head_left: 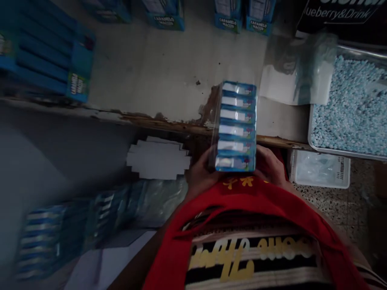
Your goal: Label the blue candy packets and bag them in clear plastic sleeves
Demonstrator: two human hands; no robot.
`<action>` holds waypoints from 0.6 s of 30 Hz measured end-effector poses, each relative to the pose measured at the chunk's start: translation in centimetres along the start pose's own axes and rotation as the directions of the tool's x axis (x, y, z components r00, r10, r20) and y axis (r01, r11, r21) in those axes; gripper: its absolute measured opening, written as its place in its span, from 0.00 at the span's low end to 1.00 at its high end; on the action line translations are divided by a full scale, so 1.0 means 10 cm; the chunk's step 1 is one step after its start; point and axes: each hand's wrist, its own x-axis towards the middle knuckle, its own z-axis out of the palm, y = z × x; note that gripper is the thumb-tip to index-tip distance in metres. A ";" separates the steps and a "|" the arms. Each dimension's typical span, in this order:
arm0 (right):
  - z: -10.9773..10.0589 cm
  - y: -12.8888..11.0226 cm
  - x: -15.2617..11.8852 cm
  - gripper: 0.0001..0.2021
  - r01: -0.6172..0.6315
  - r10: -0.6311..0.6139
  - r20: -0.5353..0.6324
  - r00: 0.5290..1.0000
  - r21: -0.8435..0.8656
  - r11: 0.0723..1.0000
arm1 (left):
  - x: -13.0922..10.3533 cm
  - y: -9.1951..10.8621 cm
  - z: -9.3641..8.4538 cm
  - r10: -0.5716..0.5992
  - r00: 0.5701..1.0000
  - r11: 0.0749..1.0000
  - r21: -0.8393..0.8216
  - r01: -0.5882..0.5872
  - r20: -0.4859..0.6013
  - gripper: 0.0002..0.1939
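A clear-wrapped stack of several small blue boxes [236, 127] stands out over the worn front edge of the table, its lower end close to the red apron [242, 193]. My left hand [203, 169] holds the stack's lower left side, fingers partly behind it. On the lower right side my right hand [270, 164] grips the same pack with bent fingers. Clear film shows along the pack's left side.
Blue caramel boxes [51, 48] lie at the table's left, with more display boxes [229, 18] at the back. A tray of pale blue pellets [350, 108] and plastic bags [298, 76] are right. White cards [159, 159] and wrapped packs [42, 241] lie lower left.
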 end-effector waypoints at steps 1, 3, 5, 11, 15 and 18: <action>0.02 0.00 0.04 0.34 -0.012 0.011 -0.036 0.999 -0.028 1.000 | 0.06 0.06 0.02 -0.019 1.000 1.000 0.023 0.019 -0.005 0.32; 0.05 0.04 0.11 0.37 -0.058 0.049 -0.113 0.992 -0.072 0.996 | 0.16 0.15 0.06 0.001 0.997 0.996 0.087 0.006 -0.071 0.29; 0.07 0.09 0.16 0.43 -0.086 0.065 -0.175 0.982 -0.115 0.990 | 0.22 0.19 0.07 0.113 0.978 0.981 0.178 -0.081 -0.178 0.34; 0.18 0.17 0.29 0.42 -0.180 0.149 -0.199 0.969 -0.150 0.972 | 0.33 0.22 0.14 0.236 0.968 0.967 0.123 -0.224 -0.088 0.40; 0.23 0.15 0.36 0.32 -0.253 0.216 -0.263 0.940 -0.115 0.961 | 0.36 0.30 0.26 0.166 0.979 0.984 0.081 -0.158 -0.115 0.29; 0.26 0.18 0.37 0.28 -0.277 0.241 -0.326 0.914 -0.069 0.958 | 0.34 0.33 0.31 0.126 0.976 0.992 0.049 -0.119 -0.179 0.32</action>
